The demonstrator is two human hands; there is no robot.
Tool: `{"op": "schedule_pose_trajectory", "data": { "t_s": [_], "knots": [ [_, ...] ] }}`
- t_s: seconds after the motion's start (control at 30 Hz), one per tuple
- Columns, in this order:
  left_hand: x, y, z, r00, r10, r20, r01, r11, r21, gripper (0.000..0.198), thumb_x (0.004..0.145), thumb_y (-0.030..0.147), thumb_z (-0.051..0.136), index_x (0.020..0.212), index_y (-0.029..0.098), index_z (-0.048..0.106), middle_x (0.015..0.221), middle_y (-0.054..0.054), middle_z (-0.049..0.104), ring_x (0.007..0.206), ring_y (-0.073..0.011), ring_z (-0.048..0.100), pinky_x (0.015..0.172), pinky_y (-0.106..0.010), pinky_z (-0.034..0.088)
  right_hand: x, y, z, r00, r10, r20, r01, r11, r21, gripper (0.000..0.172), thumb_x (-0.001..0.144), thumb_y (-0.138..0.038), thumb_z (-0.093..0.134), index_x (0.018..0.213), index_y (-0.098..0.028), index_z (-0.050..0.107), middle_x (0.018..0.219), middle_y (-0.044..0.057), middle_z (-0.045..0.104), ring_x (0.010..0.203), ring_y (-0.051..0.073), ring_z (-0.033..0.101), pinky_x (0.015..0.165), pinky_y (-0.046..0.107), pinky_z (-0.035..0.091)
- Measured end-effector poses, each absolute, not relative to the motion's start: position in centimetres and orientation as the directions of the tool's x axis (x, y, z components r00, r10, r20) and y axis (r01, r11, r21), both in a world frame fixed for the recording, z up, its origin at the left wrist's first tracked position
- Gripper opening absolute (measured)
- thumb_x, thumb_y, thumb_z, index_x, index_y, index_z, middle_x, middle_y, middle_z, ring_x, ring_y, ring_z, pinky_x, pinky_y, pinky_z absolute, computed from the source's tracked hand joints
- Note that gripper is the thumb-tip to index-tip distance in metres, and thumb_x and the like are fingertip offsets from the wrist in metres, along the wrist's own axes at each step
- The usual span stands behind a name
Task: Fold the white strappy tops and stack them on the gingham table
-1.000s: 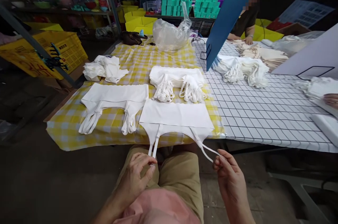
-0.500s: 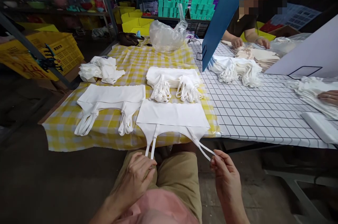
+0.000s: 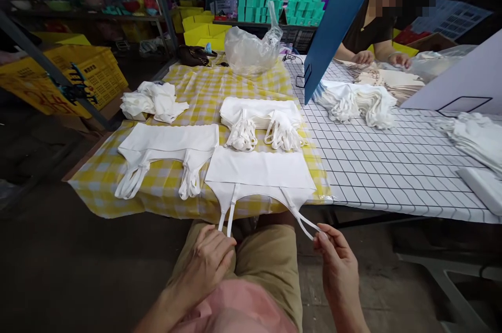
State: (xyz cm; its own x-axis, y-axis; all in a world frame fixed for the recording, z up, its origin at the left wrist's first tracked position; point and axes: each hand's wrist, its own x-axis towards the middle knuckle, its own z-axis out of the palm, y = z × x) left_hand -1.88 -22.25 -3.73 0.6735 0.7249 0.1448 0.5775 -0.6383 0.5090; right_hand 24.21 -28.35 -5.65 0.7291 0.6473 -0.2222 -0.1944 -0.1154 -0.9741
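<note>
A white bra top (image 3: 261, 168) lies flat at the table's front edge, its straps hanging toward me. My left hand (image 3: 209, 254) is closed around the left strap, with the fingers hiding its end. The right strap (image 3: 308, 224) is pinched between thumb and fingers of my right hand (image 3: 339, 257) and pulled out to the right. To the left lies a second white bra top (image 3: 168, 139) or small pile of them, straps toward me. Just behind, a neat stack of white bra tops (image 3: 261, 113) has its straps bunched at the front.
A crumpled white garment heap (image 3: 152, 102) sits at the back left, near a clear plastic bag (image 3: 251, 50). A blue panel (image 3: 337, 24) stands upright on the table. Beyond it a co-worker's hands (image 3: 364, 57) rest by beige garments (image 3: 392, 82). More white stacks (image 3: 356, 103) lie right.
The view has shifted slightly, so the table things appear a little farther right. A hand at the far right edge is out of view now. Both my hands keep their hold on the straps.
</note>
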Motion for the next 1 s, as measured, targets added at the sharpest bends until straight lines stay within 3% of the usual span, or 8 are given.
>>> {"op": "schedule_pose_trajectory", "data": {
  "t_s": [0.27,0.53,0.67,0.73,0.83,1.0],
  "knots": [
    [-1.4,-22.2,-3.6,0.684,0.712,0.159,0.567,-0.657,0.497,0.022,0.083,0.011,0.040,0.093,0.019,0.058,0.078,-0.003,0.063,0.076,-0.0160,0.058,0.091,-0.040,0.036,23.9,-28.6,-5.9,0.715,0.671,-0.199,-0.123,-0.160,-0.979,0.032,0.064,-0.041,0.071,0.087,-0.019,0.065,0.068,-0.001,0.058,0.064,0.012,0.049,0.059,0.023,0.040],
    [-0.9,-22.4,-4.1,0.654,0.706,0.272,0.524,-0.682,0.511,0.019,0.082,0.008,0.042,0.086,0.018,0.057,0.073,0.000,0.060,0.069,-0.0141,0.055,0.087,-0.039,0.040,24.0,-28.6,-5.9,0.665,0.732,-0.149,0.020,-0.216,-0.976,0.032,0.069,-0.044,0.065,0.087,-0.017,0.064,0.070,0.001,0.059,0.065,0.014,0.053,0.060,0.025,0.044],
    [-0.9,-22.3,-4.4,0.658,0.704,0.266,0.522,-0.681,0.513,0.019,0.082,0.009,0.041,0.088,0.018,0.056,0.074,0.000,0.060,0.070,-0.0136,0.056,0.087,-0.038,0.041,24.0,-28.6,-6.3,0.452,0.874,-0.178,0.242,-0.312,-0.919,0.032,0.073,-0.046,0.059,0.087,-0.018,0.065,0.071,0.004,0.062,0.066,0.017,0.057,0.060,0.026,0.047],
    [-1.0,-22.1,-4.4,0.664,0.699,0.265,0.519,-0.686,0.509,0.020,0.081,0.008,0.042,0.090,0.019,0.056,0.075,-0.001,0.061,0.071,-0.0142,0.057,0.087,-0.039,0.043,24.0,-28.5,-6.6,0.381,0.917,-0.116,0.410,-0.280,-0.868,0.031,0.075,-0.046,0.056,0.087,-0.020,0.066,0.080,0.006,0.064,0.074,0.019,0.059,0.063,0.027,0.048],
    [-1.2,-21.3,-4.3,0.667,0.696,0.265,0.534,-0.695,0.481,0.022,0.080,0.009,0.043,0.094,0.019,0.057,0.084,-0.003,0.063,0.081,-0.0168,0.058,0.087,-0.039,0.043,24.1,-28.2,-7.2,0.381,0.924,0.041,0.599,-0.212,-0.772,0.029,0.079,-0.044,0.050,0.090,-0.023,0.066,0.093,0.007,0.063,0.086,0.020,0.059,0.072,0.030,0.048],
    [-2.5,-18.0,-4.0,0.644,0.692,0.326,0.590,-0.721,0.364,0.025,0.083,0.012,0.040,0.101,0.019,0.057,0.095,-0.006,0.063,0.093,-0.0194,0.057,0.087,-0.038,0.043,25.1,-27.5,-6.8,0.398,0.905,0.148,0.722,-0.210,-0.659,0.027,0.082,-0.040,0.046,0.092,-0.024,0.065,0.096,0.006,0.060,0.089,0.020,0.057,0.075,0.031,0.047]
  ]
}}
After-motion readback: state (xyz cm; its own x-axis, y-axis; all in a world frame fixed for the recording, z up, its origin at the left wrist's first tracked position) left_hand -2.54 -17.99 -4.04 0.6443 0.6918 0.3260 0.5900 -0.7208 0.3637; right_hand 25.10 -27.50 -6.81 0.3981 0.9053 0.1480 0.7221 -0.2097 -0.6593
